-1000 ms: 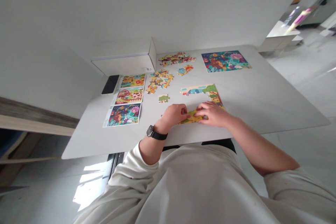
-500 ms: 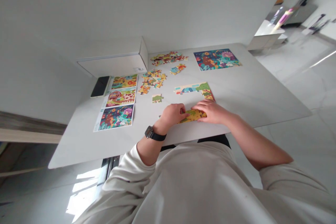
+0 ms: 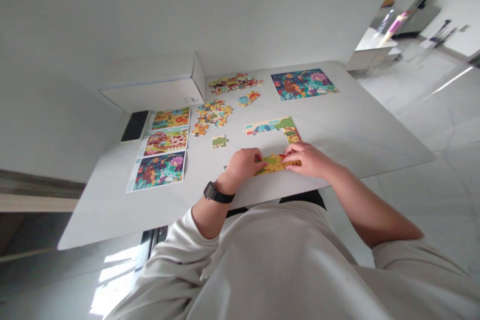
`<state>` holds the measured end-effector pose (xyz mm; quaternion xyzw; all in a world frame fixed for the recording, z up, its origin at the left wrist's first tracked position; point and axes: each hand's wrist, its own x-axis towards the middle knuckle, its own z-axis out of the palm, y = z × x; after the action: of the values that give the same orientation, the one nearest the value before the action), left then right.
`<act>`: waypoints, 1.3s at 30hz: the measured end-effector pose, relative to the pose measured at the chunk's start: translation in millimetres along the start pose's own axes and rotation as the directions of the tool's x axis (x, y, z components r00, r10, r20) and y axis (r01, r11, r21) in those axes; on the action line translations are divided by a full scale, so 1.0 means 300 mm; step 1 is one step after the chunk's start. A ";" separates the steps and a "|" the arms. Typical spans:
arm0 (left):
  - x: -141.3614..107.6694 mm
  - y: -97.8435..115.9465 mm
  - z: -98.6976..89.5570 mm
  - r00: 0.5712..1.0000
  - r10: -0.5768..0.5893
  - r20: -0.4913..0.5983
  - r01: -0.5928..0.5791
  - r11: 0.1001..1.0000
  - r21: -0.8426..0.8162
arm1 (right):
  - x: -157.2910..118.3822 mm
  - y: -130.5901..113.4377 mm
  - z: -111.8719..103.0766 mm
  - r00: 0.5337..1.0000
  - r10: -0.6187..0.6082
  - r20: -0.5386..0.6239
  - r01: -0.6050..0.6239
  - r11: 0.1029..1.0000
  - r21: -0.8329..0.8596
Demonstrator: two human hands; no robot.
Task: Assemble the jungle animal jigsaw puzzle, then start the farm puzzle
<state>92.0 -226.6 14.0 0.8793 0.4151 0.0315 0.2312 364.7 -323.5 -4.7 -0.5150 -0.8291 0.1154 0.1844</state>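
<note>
My left hand (image 3: 244,164), with a black watch on its wrist, has its fingers curled on the left part of a yellow puzzle strip (image 3: 273,164) near the table's front edge. My right hand (image 3: 305,159) grips the strip's right end between thumb and fingers. Behind the hands lies a joined section (image 3: 268,126) with a blue shape and green trees; its right side runs down toward my right fingers. A single green and cream piece (image 3: 219,141) lies to the left. Part of the strip is hidden under my hands.
Loose pieces (image 3: 213,116) and another pile (image 3: 236,82) lie farther back, near a small joined pair (image 3: 248,99). A finished-looking dark picture (image 3: 304,84) is at back right. At left are a picture sheet (image 3: 161,170), a phone (image 3: 135,126) and a white box (image 3: 157,87).
The right fingers have shifted and drawn together at the strip's right end, uncovering more of it. The left hand keeps its place on the strip. The whole view has moved slightly.
</note>
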 end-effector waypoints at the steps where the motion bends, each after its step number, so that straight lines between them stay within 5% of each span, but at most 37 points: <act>1: 0.001 -0.001 0.001 1.000 0.001 -0.001 -0.001 1.000 0.004 | -0.003 -0.002 0.001 1.000 0.002 0.004 -0.002 1.000 0.003; 20: -0.003 -0.006 0.001 1.000 -0.003 -0.005 0.003 1.000 0.003 | -0.056 0.081 -0.010 0.995 0.098 0.030 -0.096 0.992 -0.077; 31: 0.051 -0.023 -0.052 0.999 -0.018 -0.031 0.019 0.999 0.037 | 0.073 0.139 -0.017 0.997 0.053 0.050 -0.048 0.994 -0.103; 34: 0.050 -0.086 -0.095 0.997 0.008 -0.079 -0.012 0.999 -0.049 | 0.079 0.154 -0.035 0.998 0.035 0.056 -0.030 0.996 -0.079; 39: 0.030 -0.320 -0.220 0.946 -0.112 -0.305 0.095 0.993 -0.070 | 0.136 0.218 -0.092 0.997 0.061 -0.043 -0.064 0.995 -0.073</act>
<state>12.9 -142.0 29.9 0.8340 0.4908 0.1675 0.1885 413.1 -258.1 3.1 -0.5496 -0.8124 0.0796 0.1780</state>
